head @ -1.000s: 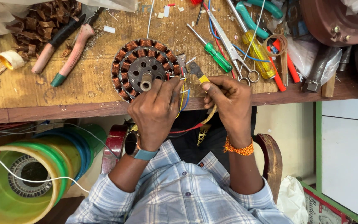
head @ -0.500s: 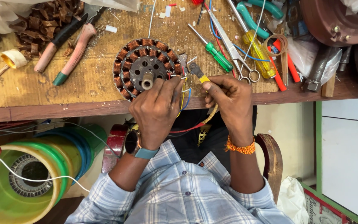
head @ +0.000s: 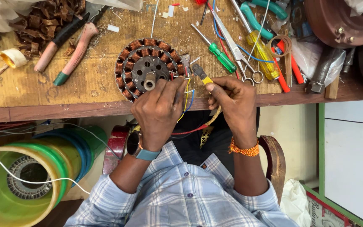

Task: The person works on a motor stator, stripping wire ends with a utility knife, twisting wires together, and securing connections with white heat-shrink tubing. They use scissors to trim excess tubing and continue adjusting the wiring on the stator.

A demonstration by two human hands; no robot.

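A round motor stator [head: 147,67] with copper windings and a centre shaft lies on the wooden workbench [head: 85,90] near its front edge. My left hand [head: 158,111] rests on the stator's near right side, its fingers pinching the thin coloured wires [head: 187,98] that come off it. My right hand [head: 232,101] grips a small yellow-handled tool [head: 202,75] whose dark tip points at the wire ends beside the stator. Red, yellow and blue leads hang down between the two hands.
Pliers with pink handles [head: 70,46], a green screwdriver [head: 221,54], a yellow screwdriver [head: 263,52], scissors [head: 240,54] and a tape roll [head: 13,58] lie on the bench. Brown scraps [head: 43,21] pile at back left. Green and yellow tubs [head: 26,180] stand below left.
Both hands stay at the stator's right side. The tool tip has shifted slightly closer to the wire ends; the stator has not moved.
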